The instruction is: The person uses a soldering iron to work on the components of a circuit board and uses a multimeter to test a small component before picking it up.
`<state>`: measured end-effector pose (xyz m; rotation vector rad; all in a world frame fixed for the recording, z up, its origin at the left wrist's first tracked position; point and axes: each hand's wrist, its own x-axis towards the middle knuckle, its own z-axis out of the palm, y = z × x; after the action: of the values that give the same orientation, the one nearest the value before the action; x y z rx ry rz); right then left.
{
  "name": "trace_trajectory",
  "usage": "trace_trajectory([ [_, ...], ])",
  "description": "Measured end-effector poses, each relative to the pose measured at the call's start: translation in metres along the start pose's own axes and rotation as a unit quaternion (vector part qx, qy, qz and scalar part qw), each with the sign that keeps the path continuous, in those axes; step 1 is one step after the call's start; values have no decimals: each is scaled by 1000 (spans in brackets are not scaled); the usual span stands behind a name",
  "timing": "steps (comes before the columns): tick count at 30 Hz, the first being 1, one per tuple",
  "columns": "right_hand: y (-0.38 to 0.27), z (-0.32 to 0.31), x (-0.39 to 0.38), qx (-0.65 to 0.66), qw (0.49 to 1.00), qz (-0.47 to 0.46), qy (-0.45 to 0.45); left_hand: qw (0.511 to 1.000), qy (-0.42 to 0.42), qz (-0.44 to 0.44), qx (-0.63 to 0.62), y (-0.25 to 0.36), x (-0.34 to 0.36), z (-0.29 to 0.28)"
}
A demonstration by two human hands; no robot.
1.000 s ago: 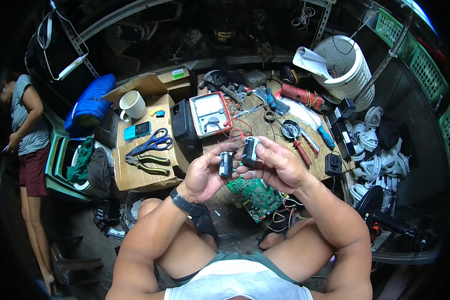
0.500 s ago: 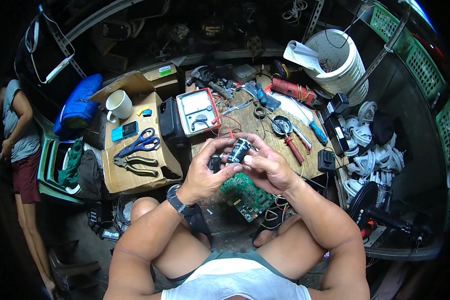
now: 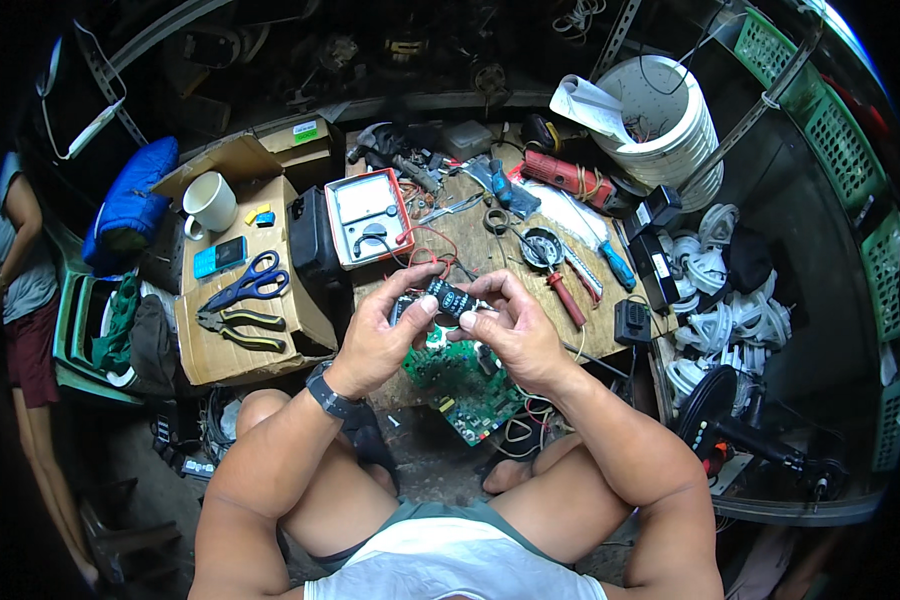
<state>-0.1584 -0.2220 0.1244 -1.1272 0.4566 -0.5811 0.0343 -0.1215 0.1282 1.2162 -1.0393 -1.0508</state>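
Above a green circuit board (image 3: 448,385), a black cylindrical capacitor (image 3: 452,298) with pale printing lies tilted between my two hands. My left hand (image 3: 370,340) presses its thumb on the capacitor's left end. Tucked in the same palm is a second dark cylinder (image 3: 402,307), mostly covered by the fingers. My right hand (image 3: 520,335) grips the capacitor's right end with thumb and fingers. Part of the board is hidden under my hands.
On a cardboard box at left are scissors (image 3: 250,280), pliers (image 3: 245,328), a phone (image 3: 220,257) and a mug (image 3: 210,201). A multimeter in an open case (image 3: 368,215), an angle grinder (image 3: 567,178) and a soldering iron (image 3: 566,300) lie ahead. Someone stands far left.
The capacitor has turned and now slopes down to the right. My left thumb has come onto it. The whole scene has shifted slightly left in view.
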Motion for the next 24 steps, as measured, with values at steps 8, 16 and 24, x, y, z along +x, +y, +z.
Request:
trace_trajectory([
  [8,9,10,-6,14,998,57,-36,993,4,-47,-112,-6,3,-1],
  [16,12,9,-5,93,991,88,-49,989,-10,-81,-125,-10,9,-7],
  [24,11,12,-6,112,987,99,-52,982,-31,-91,-160,-11,9,-12],
])
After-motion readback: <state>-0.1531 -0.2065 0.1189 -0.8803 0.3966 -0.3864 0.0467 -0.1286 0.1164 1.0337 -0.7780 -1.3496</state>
